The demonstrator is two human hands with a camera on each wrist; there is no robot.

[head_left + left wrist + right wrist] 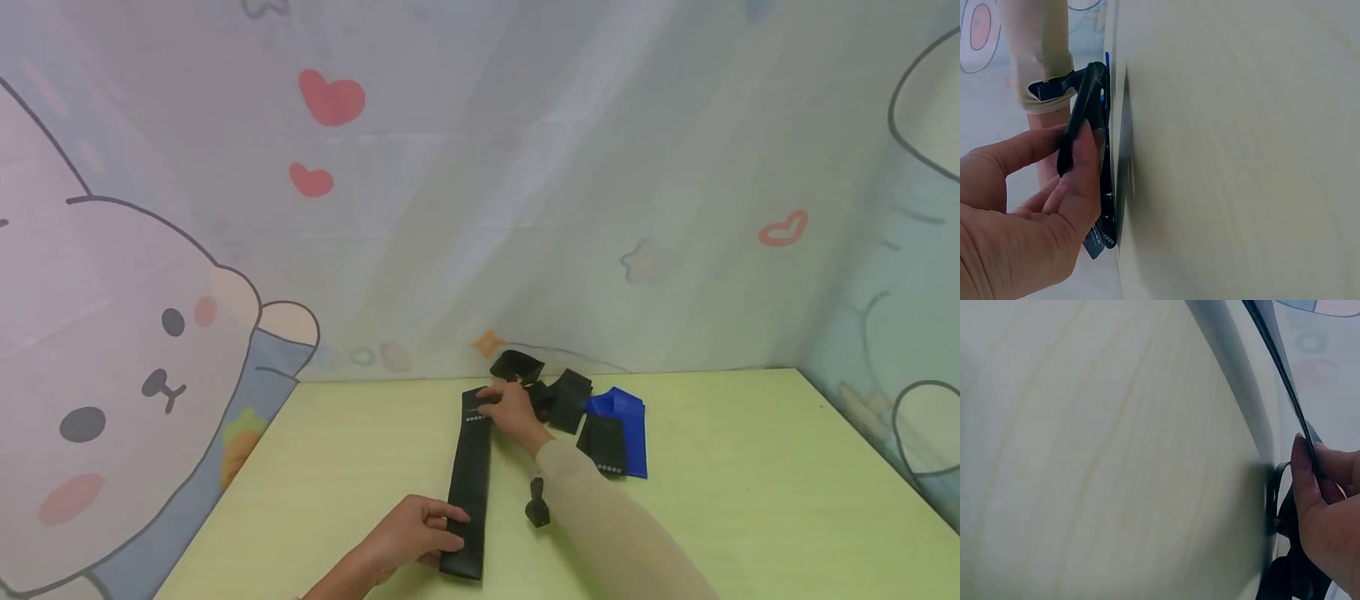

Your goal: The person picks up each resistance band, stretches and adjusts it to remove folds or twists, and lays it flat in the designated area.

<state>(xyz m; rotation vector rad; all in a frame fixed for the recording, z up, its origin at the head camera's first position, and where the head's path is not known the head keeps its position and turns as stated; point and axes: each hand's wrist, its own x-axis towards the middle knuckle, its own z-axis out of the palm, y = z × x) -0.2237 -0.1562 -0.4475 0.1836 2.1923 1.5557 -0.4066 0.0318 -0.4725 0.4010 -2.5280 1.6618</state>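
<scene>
A long flat black resistance band (470, 479) stretches lengthwise over the pale table, with small white print and a row of white dots near its far end. My left hand (412, 533) pinches its near end, the thumb and fingers at the edge. The left wrist view also shows dark band (1079, 122) between the left thumb and fingers. At the far end my right hand (517, 412) pinches the band. From the right wrist, the band (1282, 369) is seen edge-on, raised above the table, running into the right fingertips.
Behind the right hand lie a curled black band (517, 365) and a folded black band (572, 398). A blue band (635, 437) lies under a black folded piece (606, 442) with white dots. A small black piece (537, 507) sits by the right forearm. A printed cloth (480, 208) hangs behind the table.
</scene>
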